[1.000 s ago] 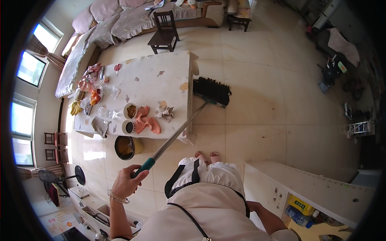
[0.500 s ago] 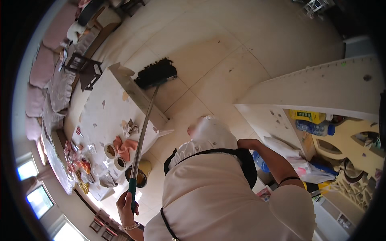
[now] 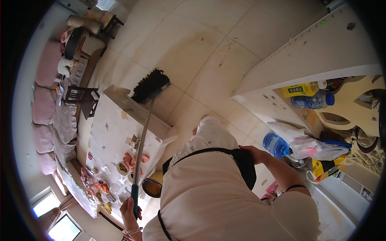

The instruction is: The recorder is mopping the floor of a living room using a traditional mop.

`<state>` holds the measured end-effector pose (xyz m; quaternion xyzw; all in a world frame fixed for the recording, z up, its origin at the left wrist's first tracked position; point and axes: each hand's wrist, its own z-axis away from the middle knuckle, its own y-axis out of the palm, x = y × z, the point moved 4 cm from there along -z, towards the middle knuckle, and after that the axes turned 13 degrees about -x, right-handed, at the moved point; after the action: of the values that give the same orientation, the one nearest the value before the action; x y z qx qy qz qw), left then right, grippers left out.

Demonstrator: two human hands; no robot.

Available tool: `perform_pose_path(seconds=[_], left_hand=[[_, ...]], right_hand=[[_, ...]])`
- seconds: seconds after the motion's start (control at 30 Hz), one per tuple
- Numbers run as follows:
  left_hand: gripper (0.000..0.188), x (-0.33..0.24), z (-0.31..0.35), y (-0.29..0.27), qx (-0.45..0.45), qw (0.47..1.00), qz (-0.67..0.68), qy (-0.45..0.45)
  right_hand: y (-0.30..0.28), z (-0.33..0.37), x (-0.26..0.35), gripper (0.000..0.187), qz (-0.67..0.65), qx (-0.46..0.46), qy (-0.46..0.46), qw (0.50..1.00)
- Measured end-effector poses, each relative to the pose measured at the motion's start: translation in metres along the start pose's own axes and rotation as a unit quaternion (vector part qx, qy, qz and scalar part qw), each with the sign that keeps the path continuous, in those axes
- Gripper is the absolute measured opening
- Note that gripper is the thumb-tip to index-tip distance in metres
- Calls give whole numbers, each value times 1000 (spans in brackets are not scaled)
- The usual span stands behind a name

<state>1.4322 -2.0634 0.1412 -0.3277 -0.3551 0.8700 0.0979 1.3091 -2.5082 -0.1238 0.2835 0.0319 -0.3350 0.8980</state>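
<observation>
My left hand [image 3: 130, 209] is wrapped around the dark green grip of a mop [image 3: 142, 150] with a long metal pole. Its black, shaggy mop head [image 3: 146, 89] lies on the tiled floor beside the far end of a low white table [image 3: 110, 138]. At my waist, my right hand [image 3: 252, 154] touches the edge of a black waist bag [image 3: 243, 170]. The fingers of that hand are mostly hidden.
A pink-cushioned sofa [image 3: 45, 104] and a dark stool [image 3: 90, 104] stand left. Bowls, cloths and packets cover part of the table; a bin [image 3: 152, 188] stands beside it. On the right are a white cabinet [image 3: 281, 66], bottles and a large blue water bottle [image 3: 276, 145].
My view has turned, so the table and sofa sit lower and more of the right-hand shelf shows. The mop head is still beside the table's end, and my left hand keeps its grip.
</observation>
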Motion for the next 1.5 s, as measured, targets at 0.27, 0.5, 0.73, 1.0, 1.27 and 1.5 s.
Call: perform_pose_path(seconds=[0.27, 0.5, 0.73, 1.0, 1.27, 1.5], left_hand=[[38, -10, 5, 5, 10, 1000, -8, 19], [38, -27, 9, 10, 25, 999, -7, 25], [38, -29, 14, 8, 7, 1000, -11, 10], [39, -38, 8, 12, 15, 998, -39, 39], [39, -65, 21, 18, 29, 996, -72, 48], [41, -75, 8, 16, 51, 994, -78, 57]], right_hand=[[-24, 5, 9, 53, 363, 132, -545, 744], [-84, -57, -3, 62, 476, 55, -317, 819], [-21, -13, 11, 58, 298, 42, -111, 947], [83, 71, 32, 84, 701, -43, -275, 657], [90, 88, 32, 49, 713, -146, -308, 612], [86, 88, 30, 41, 740, -144, -265, 601]])
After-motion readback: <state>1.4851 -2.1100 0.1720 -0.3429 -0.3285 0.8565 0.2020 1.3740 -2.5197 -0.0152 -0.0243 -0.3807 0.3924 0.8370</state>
